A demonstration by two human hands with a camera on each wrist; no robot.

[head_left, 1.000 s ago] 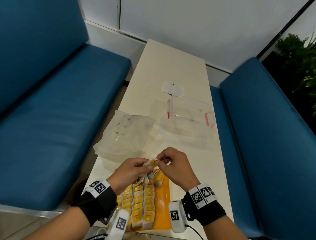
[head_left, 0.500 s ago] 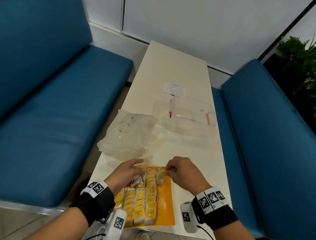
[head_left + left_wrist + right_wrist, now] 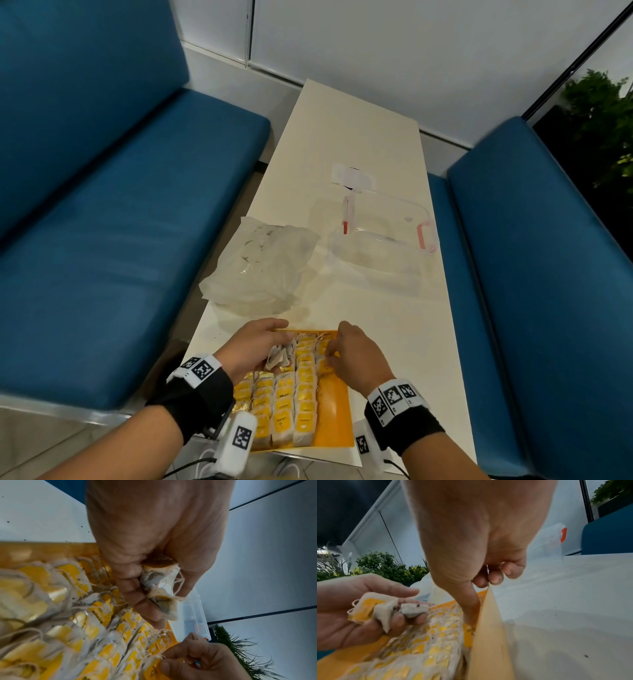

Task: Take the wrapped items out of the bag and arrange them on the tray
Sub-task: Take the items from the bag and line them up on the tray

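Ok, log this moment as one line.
left hand: holds spare tea bags | right hand: pinching a tea bag in the last row | tray: nearly full

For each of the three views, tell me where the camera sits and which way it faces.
Head: worn on the head, facing forward and down the table at the tray, bag and clear box; both forearms and hands show.
Left wrist: looks along the left hand, which grips tea bags over the tray; the right hand's fingers show below.
Right wrist: looks along the right hand at the tray's edge; the left hand shows too.
All views share the tray; each wrist view shows both hands.
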